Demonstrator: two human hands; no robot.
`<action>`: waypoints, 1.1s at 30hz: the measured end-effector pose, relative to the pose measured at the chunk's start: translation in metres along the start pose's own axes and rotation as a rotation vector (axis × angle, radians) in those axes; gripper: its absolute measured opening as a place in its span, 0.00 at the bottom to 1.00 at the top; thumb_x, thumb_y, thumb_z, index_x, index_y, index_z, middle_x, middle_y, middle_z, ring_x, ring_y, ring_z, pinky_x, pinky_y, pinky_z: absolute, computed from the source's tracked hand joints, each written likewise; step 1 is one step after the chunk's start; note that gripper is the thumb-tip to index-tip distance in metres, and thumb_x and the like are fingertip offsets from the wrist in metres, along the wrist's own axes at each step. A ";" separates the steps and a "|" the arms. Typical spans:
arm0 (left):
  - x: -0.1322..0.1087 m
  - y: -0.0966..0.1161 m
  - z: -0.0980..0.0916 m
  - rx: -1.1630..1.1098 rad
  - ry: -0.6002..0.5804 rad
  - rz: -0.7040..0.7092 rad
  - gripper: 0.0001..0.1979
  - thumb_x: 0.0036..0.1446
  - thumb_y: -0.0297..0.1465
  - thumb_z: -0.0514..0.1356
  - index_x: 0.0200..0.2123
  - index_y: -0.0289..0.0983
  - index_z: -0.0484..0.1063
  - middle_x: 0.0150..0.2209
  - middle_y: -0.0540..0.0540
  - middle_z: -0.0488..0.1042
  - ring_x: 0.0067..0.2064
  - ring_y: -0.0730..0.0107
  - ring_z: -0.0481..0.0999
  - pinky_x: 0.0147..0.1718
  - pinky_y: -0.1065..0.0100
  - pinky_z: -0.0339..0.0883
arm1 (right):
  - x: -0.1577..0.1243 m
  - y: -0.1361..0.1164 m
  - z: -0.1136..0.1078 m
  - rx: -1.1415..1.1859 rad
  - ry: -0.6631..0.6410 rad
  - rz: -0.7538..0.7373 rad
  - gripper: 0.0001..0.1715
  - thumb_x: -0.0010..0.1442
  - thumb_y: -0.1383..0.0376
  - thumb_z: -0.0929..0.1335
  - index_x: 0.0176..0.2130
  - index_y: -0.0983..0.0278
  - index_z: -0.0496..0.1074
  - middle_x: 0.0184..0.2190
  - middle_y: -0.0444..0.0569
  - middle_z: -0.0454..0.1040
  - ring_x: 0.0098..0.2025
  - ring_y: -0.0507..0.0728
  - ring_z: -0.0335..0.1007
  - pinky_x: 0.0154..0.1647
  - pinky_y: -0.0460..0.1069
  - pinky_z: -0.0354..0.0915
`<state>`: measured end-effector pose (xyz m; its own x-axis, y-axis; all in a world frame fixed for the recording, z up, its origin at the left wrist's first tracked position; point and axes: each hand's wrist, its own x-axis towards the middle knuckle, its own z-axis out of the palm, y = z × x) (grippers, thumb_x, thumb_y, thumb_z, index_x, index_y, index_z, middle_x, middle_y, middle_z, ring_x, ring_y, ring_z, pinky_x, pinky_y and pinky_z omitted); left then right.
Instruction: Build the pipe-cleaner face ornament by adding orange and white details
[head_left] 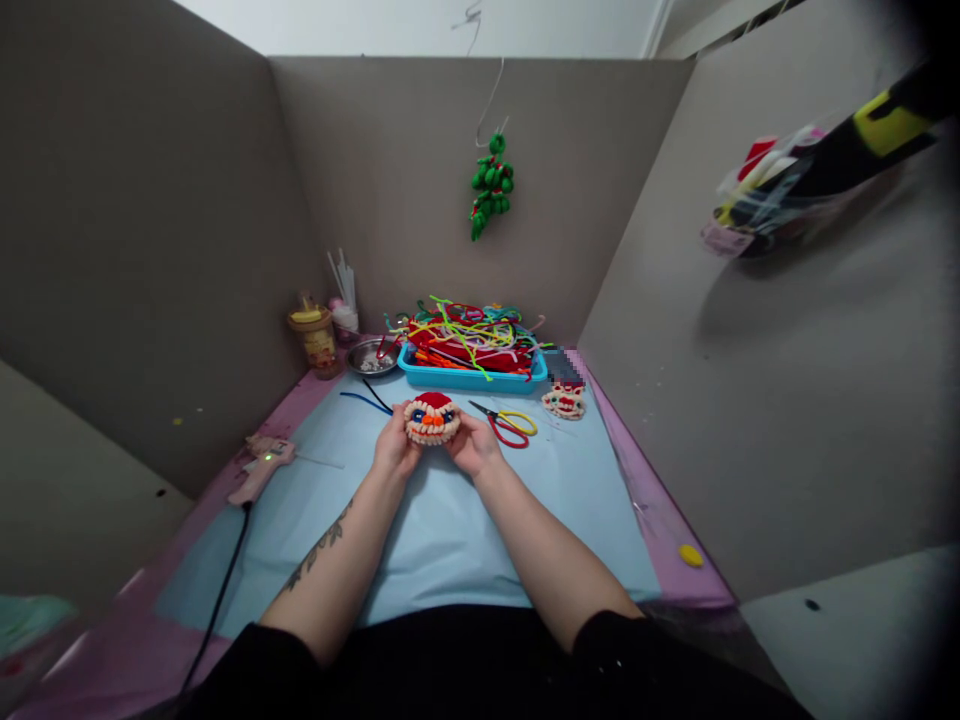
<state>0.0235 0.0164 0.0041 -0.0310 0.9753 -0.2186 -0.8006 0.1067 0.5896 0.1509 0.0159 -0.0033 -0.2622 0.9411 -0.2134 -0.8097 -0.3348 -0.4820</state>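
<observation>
Between my hands is a small pipe-cleaner lion-dance-style head (432, 420), cream with a red top, blue eyes and an orange nose. My left hand (395, 445) grips its left side, and my right hand (474, 446) grips its right side. The front of the head faces me, and its back is hidden. Just right of my right hand lie scissors (510, 424) with one red and one yellow handle, blades partly apart. Black and blue pipe cleaners (367, 401) stick out beside my left hand. A similar cream-and-red piece (564, 400) rests farther right.
A blue tray (472, 380) heaped with coloured pipe cleaners stands at the back, beside a metal bowl (373, 358) and a cup (316, 340). A corded pink glue gun (262, 470) lies left. Grey partitions (375, 160) enclose the table; a green ornament (492, 185) hangs behind.
</observation>
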 end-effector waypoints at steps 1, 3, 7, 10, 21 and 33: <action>-0.001 0.000 0.001 -0.008 0.002 -0.007 0.16 0.64 0.38 0.52 0.42 0.33 0.73 0.40 0.42 0.78 0.43 0.69 0.77 0.47 0.67 0.70 | 0.001 -0.001 -0.001 0.014 0.001 0.008 0.10 0.54 0.72 0.65 0.37 0.65 0.73 0.30 0.46 0.80 0.31 0.52 0.76 0.29 0.44 0.72; -0.003 0.001 0.004 -0.027 0.010 -0.016 0.15 0.65 0.36 0.52 0.41 0.32 0.73 0.40 0.41 0.78 0.43 0.69 0.77 0.47 0.67 0.70 | 0.004 -0.002 -0.003 0.036 0.005 0.019 0.09 0.55 0.71 0.65 0.37 0.65 0.73 0.31 0.47 0.80 0.32 0.53 0.76 0.31 0.45 0.73; -0.010 0.002 0.011 -0.047 -0.013 -0.049 0.15 0.66 0.33 0.49 0.41 0.31 0.73 0.39 0.41 0.78 0.41 0.70 0.78 0.47 0.68 0.71 | 0.008 -0.005 -0.005 0.075 0.037 0.021 0.09 0.55 0.72 0.64 0.36 0.64 0.73 0.31 0.46 0.80 0.33 0.54 0.77 0.33 0.48 0.74; -0.012 0.003 0.013 -0.059 -0.009 -0.060 0.15 0.66 0.31 0.48 0.45 0.31 0.72 0.40 0.42 0.78 0.41 0.71 0.78 0.47 0.70 0.71 | 0.007 -0.006 -0.003 0.096 0.041 0.028 0.10 0.56 0.72 0.64 0.37 0.65 0.73 0.31 0.47 0.80 0.33 0.54 0.77 0.33 0.48 0.73; -0.010 0.009 0.011 -0.021 0.000 -0.155 0.20 0.68 0.35 0.43 0.53 0.32 0.67 0.42 0.40 0.78 0.46 0.68 0.78 0.48 0.68 0.71 | 0.004 -0.008 -0.006 0.003 -0.034 0.057 0.09 0.60 0.65 0.64 0.38 0.65 0.73 0.28 0.46 0.79 0.28 0.53 0.76 0.26 0.46 0.72; -0.024 0.018 0.019 0.021 -0.104 -0.167 0.20 0.69 0.32 0.42 0.40 0.32 0.73 0.39 0.45 0.79 0.48 0.69 0.77 0.50 0.70 0.69 | -0.004 -0.016 0.009 0.024 0.101 0.031 0.12 0.64 0.70 0.60 0.36 0.67 0.73 0.26 0.45 0.79 0.28 0.50 0.76 0.32 0.43 0.72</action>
<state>0.0218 -0.0018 0.0348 0.1643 0.9583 -0.2337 -0.7770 0.2717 0.5679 0.1608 0.0180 0.0129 -0.2340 0.9203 -0.3134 -0.8148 -0.3615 -0.4532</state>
